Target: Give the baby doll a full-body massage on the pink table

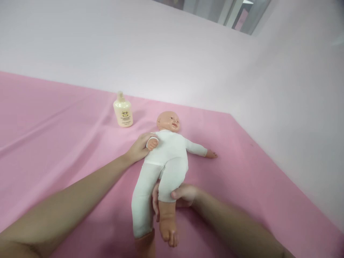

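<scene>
A bald baby doll (172, 147) in a white suit lies face up on the pink cloth (67, 143), its head towards the far edge and turned to the right. One arm stretches out to that side; of the other, little more than the cuff and fist shows, beside the left hand (141, 146). That hand is against the doll's side, but its fingers are mostly hidden — whether they grip or merely rest, I cannot tell. The right hand (186, 195) is closed round the right-side leg, thumb on top and fingers curled beneath, partly covered by it. The other leg runs out of view at the lower edge, foot cut off. Near the head stands a cream-coloured bottle (124, 114) — its top blurred, its small lettering unreadable. Grey panels (206, 10) at the top edge are cropped and hard to make out.
</scene>
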Action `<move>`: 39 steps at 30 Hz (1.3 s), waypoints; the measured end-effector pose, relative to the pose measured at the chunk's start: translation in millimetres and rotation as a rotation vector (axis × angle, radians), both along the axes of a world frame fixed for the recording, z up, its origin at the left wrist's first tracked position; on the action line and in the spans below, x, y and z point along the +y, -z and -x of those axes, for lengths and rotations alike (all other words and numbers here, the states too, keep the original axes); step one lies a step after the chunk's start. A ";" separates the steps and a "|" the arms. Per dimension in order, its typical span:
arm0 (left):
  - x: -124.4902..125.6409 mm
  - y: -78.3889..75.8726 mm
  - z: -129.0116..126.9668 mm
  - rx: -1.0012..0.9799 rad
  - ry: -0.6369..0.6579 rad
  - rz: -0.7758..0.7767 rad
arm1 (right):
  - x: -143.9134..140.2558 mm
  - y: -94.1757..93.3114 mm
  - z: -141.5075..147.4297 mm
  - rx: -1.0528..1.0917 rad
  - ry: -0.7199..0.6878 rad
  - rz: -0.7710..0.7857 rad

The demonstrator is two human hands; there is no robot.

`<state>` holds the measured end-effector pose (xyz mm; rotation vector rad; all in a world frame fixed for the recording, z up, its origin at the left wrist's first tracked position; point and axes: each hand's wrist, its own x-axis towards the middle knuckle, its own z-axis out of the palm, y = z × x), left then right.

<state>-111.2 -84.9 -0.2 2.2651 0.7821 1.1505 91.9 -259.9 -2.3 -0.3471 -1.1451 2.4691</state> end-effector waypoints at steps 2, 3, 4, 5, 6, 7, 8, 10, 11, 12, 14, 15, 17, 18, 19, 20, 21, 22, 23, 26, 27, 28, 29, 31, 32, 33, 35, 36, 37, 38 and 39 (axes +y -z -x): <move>-2.2 -1.3 1.4 0.027 0.003 -0.036 | -0.6 4.7 0.8 0.072 0.047 0.031; -3.0 -1.3 2.2 0.038 0.014 -0.052 | -0.8 5.2 1.2 0.104 0.087 0.035; -3.6 -1.0 2.9 0.049 0.029 -0.070 | -0.9 4.7 1.3 0.129 0.125 0.036; -4.0 -0.4 3.6 0.059 0.043 -0.088 | -1.1 3.3 1.3 0.150 0.162 0.035; -4.2 0.3 4.2 0.067 0.055 -0.107 | -1.2 1.4 1.1 0.170 0.186 0.032; -4.3 1.1 4.6 0.073 0.062 -0.123 | -1.3 -0.5 0.6 0.185 0.197 0.030; -4.3 1.9 4.9 0.077 0.064 -0.134 | -1.3 -2.1 0.1 0.199 0.198 0.027; -4.1 2.9 4.8 0.075 0.061 -0.136 | -0.8 -3.0 -1.0 0.221 0.180 0.018; -3.9 3.2 4.5 0.069 0.057 -0.128 | -0.4 -1.9 -1.3 0.228 0.170 0.014; -3.6 3.2 4.0 0.061 0.050 -0.114 | 0.2 0.2 -1.5 0.225 0.156 0.009; -2.7 2.9 2.8 0.042 0.027 -0.082 | 1.5 6.2 -1.5 0.209 0.114 0.000; -2.2 2.6 2.1 0.032 0.015 -0.065 | 2.1 9.3 -1.4 0.191 0.086 0.002; -1.0 2.0 0.8 0.016 -0.004 -0.029 | 2.9 12.8 -1.0 0.130 0.026 0.013; -0.6 1.7 0.3 0.009 -0.011 -0.013 | 3.0 12.7 -0.7 0.093 0.000 0.013; -0.3 1.4 -0.1 0.003 -0.015 -0.001 | 3.1 11.4 -0.5 0.057 -0.026 0.004; -0.3 1.0 -0.4 -0.002 -0.017 0.009 | 3.1 9.0 -0.2 0.020 -0.053 -0.011; -0.4 0.5 -0.7 -0.006 -0.018 0.015 | 3.1 6.0 0.1 -0.010 -0.079 -0.031; -0.8 -0.2 -0.9 -0.011 -0.017 0.020 | 3.2 2.9 0.5 -0.030 -0.100 -0.047; -1.3 -1.0 -1.2 -0.017 -0.015 0.025 | 3.3 0.3 0.9 -0.042 -0.117 -0.059; -2.7 -3.6 -2.1 -0.037 -0.015 0.033 | 3.9 -1.8 1.7 -0.049 -0.128 -0.075; -2.9 -4.2 -2.5 -0.041 -0.014 0.032 | 4.1 -0.8 1.8 -0.048 -0.126 -0.080; -2.9 -4.4 -2.8 -0.042 -0.011 0.030 | 4.3 0.7 1.7 -0.046 -0.127 -0.087; -2.5 -4.2 -3.0 -0.042 -0.009 0.028 | 4.4 2.2 1.5 -0.042 -0.127 -0.094; -1.4 -2.8 -3.1 -0.037 -0.008 0.023 | 4.3 4.7 1.3 -0.026 -0.132 -0.098; -0.7 -1.7 -2.9 -0.036 -0.011 0.019 | 4.1 5.4 1.4 -0.011 -0.135 -0.093; -0.1 -0.5 -2.5 -0.033 -0.015 0.011 | 3.9 5.8 1.7 0.009 -0.132 -0.082; 0.6 1.8 -1.3 -0.020 -0.023 -0.014 | 3.3 6.6 2.7 0.063 -0.107 -0.053; 0.6 2.8 -0.4 -0.008 -0.023 -0.031 | 3.0 7.1 3.2 0.098 -0.087 -0.045; 0.5 3.8 0.6 0.004 -0.021 -0.052 | 2.6 7.8 3.6 0.136 -0.064 -0.043; 0.4 4.7 1.6 0.015 -0.015 -0.074 | 2.1 8.5 3.7 0.172 -0.036 -0.042; 0.2 5.5 2.6 0.024 -0.008 -0.096 | 1.4 9.1 3.6 0.204 -0.010 -0.042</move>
